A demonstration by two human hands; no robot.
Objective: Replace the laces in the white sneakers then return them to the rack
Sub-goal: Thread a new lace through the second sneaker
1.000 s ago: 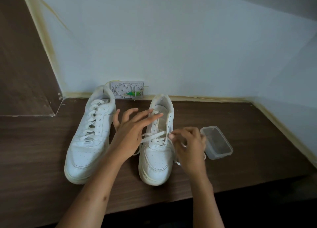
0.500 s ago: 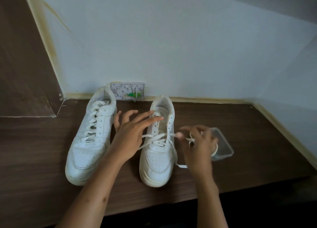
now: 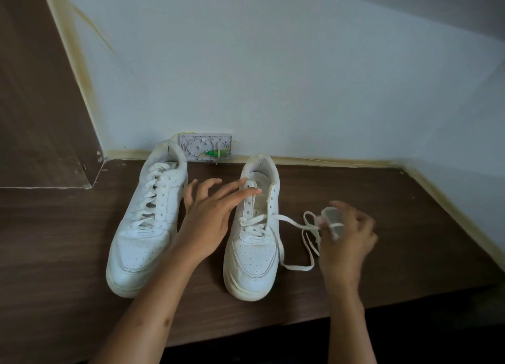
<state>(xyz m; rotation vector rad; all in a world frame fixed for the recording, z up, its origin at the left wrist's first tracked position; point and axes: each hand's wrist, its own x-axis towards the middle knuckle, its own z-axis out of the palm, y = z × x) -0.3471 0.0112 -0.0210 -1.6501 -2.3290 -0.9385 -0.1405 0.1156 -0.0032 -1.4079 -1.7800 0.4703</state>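
Two white sneakers stand side by side on a dark wooden surface [image 3: 410, 254], toes toward me. The left sneaker [image 3: 144, 227] is fully laced. The right sneaker [image 3: 254, 243] is laced only through its lowest eyelets. Its white lace [image 3: 289, 221] runs out to the right and loops onto the wood. My right hand [image 3: 347, 240] pinches that lace, pulled away to the right of the shoe. My left hand [image 3: 210, 218] rests with straight, spread fingers on the inner side of the right sneaker, fingertips reaching its tongue.
A small clear plastic container [image 3: 332, 218] sits mostly hidden behind my right hand. A white wall box with a green connector [image 3: 205, 150] stands at the wall behind the sneakers. The white wall closes the back and right side.
My right hand has drawn the lace out to the right, away from the shoe and over the plastic container. My left hand has stayed on the right sneaker.
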